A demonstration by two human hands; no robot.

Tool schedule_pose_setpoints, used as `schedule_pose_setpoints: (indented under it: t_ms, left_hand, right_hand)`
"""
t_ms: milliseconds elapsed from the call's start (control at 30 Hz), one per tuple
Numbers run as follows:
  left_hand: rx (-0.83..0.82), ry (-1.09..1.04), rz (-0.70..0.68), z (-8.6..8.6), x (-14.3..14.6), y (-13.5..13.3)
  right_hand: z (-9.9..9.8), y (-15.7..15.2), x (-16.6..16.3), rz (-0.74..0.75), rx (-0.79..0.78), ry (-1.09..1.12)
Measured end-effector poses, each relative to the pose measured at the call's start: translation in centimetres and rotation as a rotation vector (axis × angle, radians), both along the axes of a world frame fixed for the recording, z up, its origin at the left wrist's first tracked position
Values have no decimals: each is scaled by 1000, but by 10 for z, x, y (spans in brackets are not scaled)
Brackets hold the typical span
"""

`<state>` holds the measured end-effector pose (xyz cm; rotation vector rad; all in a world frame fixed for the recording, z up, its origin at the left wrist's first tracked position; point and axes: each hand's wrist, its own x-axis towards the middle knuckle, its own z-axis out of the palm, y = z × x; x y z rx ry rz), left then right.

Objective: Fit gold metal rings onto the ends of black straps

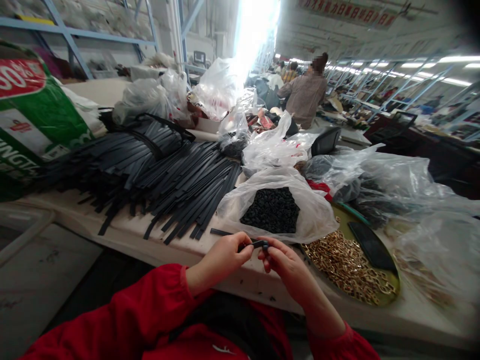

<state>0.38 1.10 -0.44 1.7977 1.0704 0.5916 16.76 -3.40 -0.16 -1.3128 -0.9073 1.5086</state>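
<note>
Pinching a thin black strap between them, the left hand and right hand work at the table edge, fingers closed on its end, where a small black loop seems to sit. It looks light, limp and smooth, so a grip close to the tip should steady it best. Just beyond lies an open bag of black loops, with a tray of gold rings to the right. Farther left, a pile of straps sprawls.
</note>
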Motion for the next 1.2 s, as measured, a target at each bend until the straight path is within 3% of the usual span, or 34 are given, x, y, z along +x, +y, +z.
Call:
schedule_pose_setpoints:
  t_ms: [167,267,533,700,900,1200]
  left_hand:
    - [-58,9,-38,-6,3,-3]
    - [-110,5,-20,-10,3,-3]
    - [-35,42,43,-16,5,-1]
    - [28,108,58,-21,4,0]
    - [49,162,-54,-17,1,-2]
    - [-109,82,-100,-17,6,2]
  right_hand:
    - [-3,-7,1,-43,68,-136]
    - [-12,-7,-3,-148,56,-57]
    - [-36,-2,-13,-340,-40,116]
    - [-40,-3,-12,-302,-65,112]
    - [-42,-8,-12,-197,68,-156]
    - [-45,-9,-13,-250,-136,366]
